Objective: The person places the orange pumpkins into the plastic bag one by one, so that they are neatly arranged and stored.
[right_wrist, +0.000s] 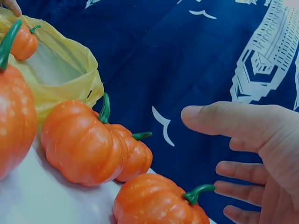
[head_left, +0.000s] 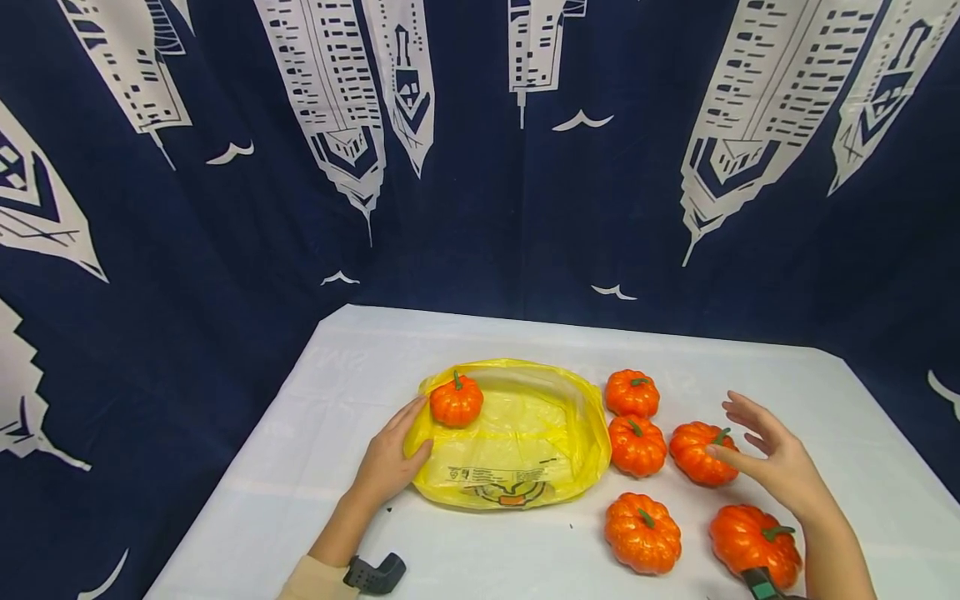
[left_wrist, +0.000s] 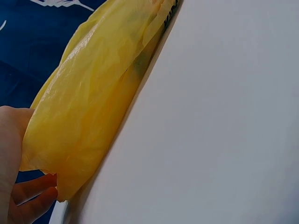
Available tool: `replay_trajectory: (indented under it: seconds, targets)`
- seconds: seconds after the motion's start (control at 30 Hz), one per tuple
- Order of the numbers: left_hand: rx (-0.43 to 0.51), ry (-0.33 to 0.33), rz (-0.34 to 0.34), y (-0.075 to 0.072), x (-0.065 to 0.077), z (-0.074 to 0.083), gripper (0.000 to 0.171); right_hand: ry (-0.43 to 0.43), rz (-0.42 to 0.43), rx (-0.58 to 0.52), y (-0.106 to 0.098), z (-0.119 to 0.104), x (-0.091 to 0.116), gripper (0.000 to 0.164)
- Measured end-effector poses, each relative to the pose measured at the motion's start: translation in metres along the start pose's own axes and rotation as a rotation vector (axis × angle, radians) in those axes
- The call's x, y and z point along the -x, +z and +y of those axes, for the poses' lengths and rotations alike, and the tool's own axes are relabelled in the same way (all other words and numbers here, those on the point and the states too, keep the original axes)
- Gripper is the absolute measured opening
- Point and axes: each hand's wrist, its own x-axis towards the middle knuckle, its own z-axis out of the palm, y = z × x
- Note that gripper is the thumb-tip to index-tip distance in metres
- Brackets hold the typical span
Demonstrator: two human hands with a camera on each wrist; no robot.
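We see the right hand (head_left: 780, 467) released, its thumb and fingers spread apart, hovering just by the middle pumpkin (head_left: 699, 454) on the table's right side. The left hand (head_left: 392, 454) touches the left side of the yellow bag (head_left: 525, 454); we cannot tell whether it grasps the plastic. The bag lies with its mouth wide, and we find one small pumpkin (head_left: 456, 402) inside, toward the far left. To the bag's right we count two far pumpkins (head_left: 637, 450) close together, then a near pumpkin (head_left: 642, 537) and, farther right, a corner pumpkin (head_left: 750, 542). The white table (head_left: 277, 500) stands before a navy cloth (head_left: 480, 208) printed with pale buildings.
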Motion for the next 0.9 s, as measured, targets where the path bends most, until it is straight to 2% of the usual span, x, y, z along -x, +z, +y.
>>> replay_trajectory:
  seconds: [0.3, 0.5, 0.73, 0.9]
  targets:
    - [0.005, -0.009, -0.008, -0.001, 0.000, 0.001, 0.065, 0.163, -0.106, 0.000, 0.004, 0.007, -0.001, 0.084]
    - [0.005, 0.001, -0.002, 0.000, -0.001, -0.001, 0.065, 0.200, -0.154, -0.012, 0.004, 0.013, -0.005, 0.087]
    - [-0.010, 0.029, 0.009, 0.001, -0.001, -0.002, 0.065, 0.303, -0.249, -0.020, 0.003, 0.020, -0.007, 0.091]
    - [0.006, 0.025, 0.005, 0.001, 0.000, -0.001, 0.065, 0.340, -0.283, -0.019, 0.003, 0.023, -0.007, 0.090]
